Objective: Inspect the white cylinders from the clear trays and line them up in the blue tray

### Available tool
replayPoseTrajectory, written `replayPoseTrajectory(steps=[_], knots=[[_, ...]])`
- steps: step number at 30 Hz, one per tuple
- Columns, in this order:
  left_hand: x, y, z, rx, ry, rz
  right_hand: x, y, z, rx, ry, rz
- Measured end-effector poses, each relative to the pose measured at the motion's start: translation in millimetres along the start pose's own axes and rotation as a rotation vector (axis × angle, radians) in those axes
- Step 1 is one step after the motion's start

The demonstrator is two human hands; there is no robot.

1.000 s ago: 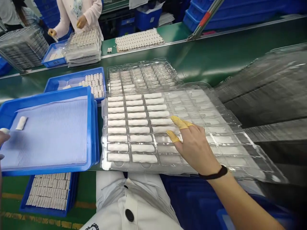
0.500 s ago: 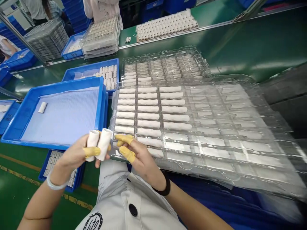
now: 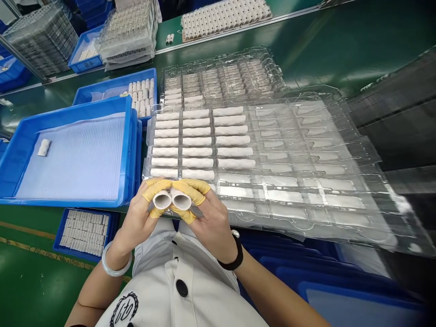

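Note:
Two white tubes stand side by side in front of me, their open ends facing up toward the camera. My left hand [image 3: 141, 215] pinches the left white tube [image 3: 162, 200] with yellow-covered fingertips. The right white tube [image 3: 181, 200] is gripped by my right hand [image 3: 209, 215], which also wears yellow finger covers. The tubes touch or nearly touch. Just beyond my hands lies a clear plastic tray [image 3: 272, 156] with white tubes lying in its left columns; its right columns hold none that I can see. My fingers hide part of its near left corner.
A blue bin [image 3: 73, 161] at left holds one white piece [image 3: 44, 147] on a liner. Behind it, a smaller blue bin [image 3: 114, 86] contains several tubes. A second clear tray [image 3: 218, 77] lies farther back. Low at left sits a filled blue crate [image 3: 83, 231].
My right hand has closed on one of the two tubes that my left hand held. The tubes have moved right and tipped so their openings face the camera. The view has shifted.

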State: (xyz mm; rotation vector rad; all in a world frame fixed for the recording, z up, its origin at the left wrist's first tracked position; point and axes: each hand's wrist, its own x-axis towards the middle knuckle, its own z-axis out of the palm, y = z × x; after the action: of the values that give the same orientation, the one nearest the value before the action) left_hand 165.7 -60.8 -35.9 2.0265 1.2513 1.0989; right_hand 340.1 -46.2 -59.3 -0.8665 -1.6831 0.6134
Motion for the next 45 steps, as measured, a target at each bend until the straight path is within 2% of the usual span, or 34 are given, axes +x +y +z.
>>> replayPoseTrajectory(steps=[9,29,33,36,38,41,43,45], knots=[[-1.4,2.3,2.2,0.052,0.039,-0.014,3.9,-0.4,1.1,-0.011,-0.011,0.003],[-4.2,6.4,-0.6,0.077,-0.01,-0.056,5.2,-4.1,-1.2,0.008,-0.077,0.099],[-3.5,8.4,-4.3,0.078,0.053,-0.112,7.5,-4.9,-2.2,0.044,-0.077,0.128],[-1.6,8.6,-7.4,-0.185,0.049,-0.243,12.0,-6.4,-5.7,0.198,-0.148,0.32],[0.1,7.2,-7.4,-0.489,0.059,-0.409,16.0,-7.2,-8.4,0.418,-0.2,0.576],[4.3,4.3,-2.9,-0.882,0.184,-0.71,21.7,-6.6,-9.8,0.877,-0.232,0.974],[7.8,3.4,2.3,-1.091,0.257,-0.874,24.0,-4.1,-8.4,1.155,-0.214,1.15],[11.1,3.3,7.4,-1.269,0.27,-0.998,24.5,-0.3,-5.6,1.359,-0.143,1.283]])
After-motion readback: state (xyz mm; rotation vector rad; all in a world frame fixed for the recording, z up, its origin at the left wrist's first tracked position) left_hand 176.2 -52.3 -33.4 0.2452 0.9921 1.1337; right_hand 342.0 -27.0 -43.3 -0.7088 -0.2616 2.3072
